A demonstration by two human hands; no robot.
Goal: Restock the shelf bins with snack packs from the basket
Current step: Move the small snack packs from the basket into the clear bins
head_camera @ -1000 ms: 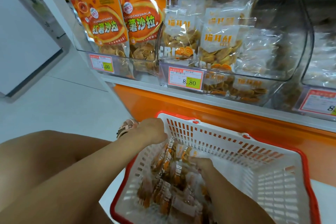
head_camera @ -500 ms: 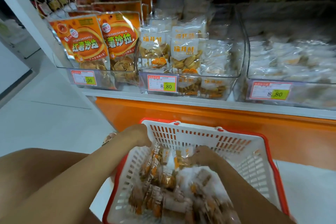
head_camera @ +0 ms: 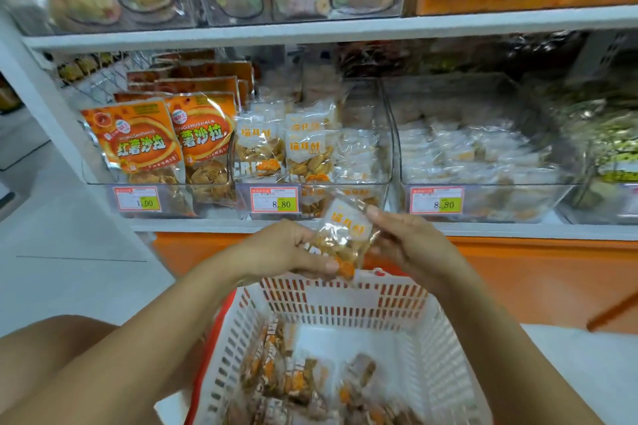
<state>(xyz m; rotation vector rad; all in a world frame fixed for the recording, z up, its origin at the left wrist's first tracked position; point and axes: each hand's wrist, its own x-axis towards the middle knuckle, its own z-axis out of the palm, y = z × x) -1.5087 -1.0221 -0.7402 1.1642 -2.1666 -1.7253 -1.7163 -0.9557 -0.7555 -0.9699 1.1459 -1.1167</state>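
Basket [head_camera: 345, 304] nearest me: white mesh, red rim. Loose snack packs [head_camera: 293, 379] heaped at its near end. Above its far rim, my left hand [head_camera: 286, 248] and right hand [head_camera: 407, 245] both pinch one clear held pack [head_camera: 345, 238], left at lower edge, right at upper corner. Beyond, at shelf [head_camera: 310, 226] front edge, clear bin [head_camera: 386, 183] holds matching packs, with price tag [head_camera: 274, 199] reading 8.80.

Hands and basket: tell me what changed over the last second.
The left hand and right hand came up out of the basket and now hold one snack pack between them, raised in front of the shelf bins. The basket stayed below them with the remaining packs inside; the bins' stock looks unchanged.
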